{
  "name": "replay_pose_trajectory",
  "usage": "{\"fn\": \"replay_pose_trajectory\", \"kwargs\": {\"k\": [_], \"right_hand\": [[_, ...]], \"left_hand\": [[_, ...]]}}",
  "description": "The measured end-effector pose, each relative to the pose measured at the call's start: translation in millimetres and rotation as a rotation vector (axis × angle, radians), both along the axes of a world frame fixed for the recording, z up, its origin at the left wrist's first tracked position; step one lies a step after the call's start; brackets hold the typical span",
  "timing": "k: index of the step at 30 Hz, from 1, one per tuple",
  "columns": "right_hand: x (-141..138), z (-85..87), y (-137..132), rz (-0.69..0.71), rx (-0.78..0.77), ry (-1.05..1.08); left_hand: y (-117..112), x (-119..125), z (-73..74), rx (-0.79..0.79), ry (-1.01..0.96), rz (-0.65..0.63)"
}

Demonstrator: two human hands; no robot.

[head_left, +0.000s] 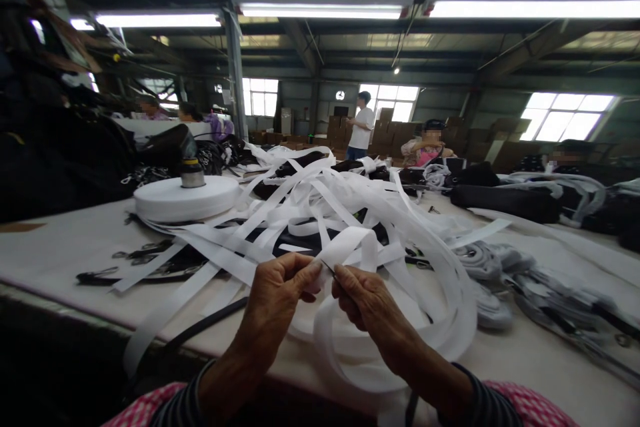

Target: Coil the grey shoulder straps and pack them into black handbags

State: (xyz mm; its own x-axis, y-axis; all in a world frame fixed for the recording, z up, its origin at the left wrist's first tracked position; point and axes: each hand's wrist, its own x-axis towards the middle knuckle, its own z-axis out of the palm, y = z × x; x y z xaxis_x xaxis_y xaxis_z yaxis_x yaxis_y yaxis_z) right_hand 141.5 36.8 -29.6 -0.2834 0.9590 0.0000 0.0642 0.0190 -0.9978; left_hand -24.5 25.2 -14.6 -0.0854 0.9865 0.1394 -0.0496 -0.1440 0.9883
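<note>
My left hand (283, 287) pinches a white fabric strip (353, 240) between thumb and fingers at the front of the table. Close on its right, my right hand (363, 300) is closed on a small thin dark piece (329, 269) that reaches toward the left thumb; its kind is too small to make out. The strip loops over behind the fingers and hangs down below my hands in wide curls. Beyond lies a big tangle of similar white strips (320, 193), partly over black items.
A white roll of strip (185, 200) with a metal-and-yellow object on it lies at the left. Dark straps with metal clips (150, 260) sit in front of it. Bagged coiled straps (480, 267) lie at the right. Several people are farther back, one standing person (360, 127) among them.
</note>
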Motion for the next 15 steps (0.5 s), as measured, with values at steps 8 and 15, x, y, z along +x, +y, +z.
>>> {"fn": "replay_pose_trajectory", "kwargs": {"k": [8, 15], "right_hand": [[-3, -0.6, 8, -0.011, 0.045, -0.03], [-4, 3.2, 15, 0.013, 0.019, -0.038]], "left_hand": [[5, -3, -1.2, -0.032, -0.021, -0.052], [10, -7, -1.4, -0.093, -0.027, -0.123]]}}
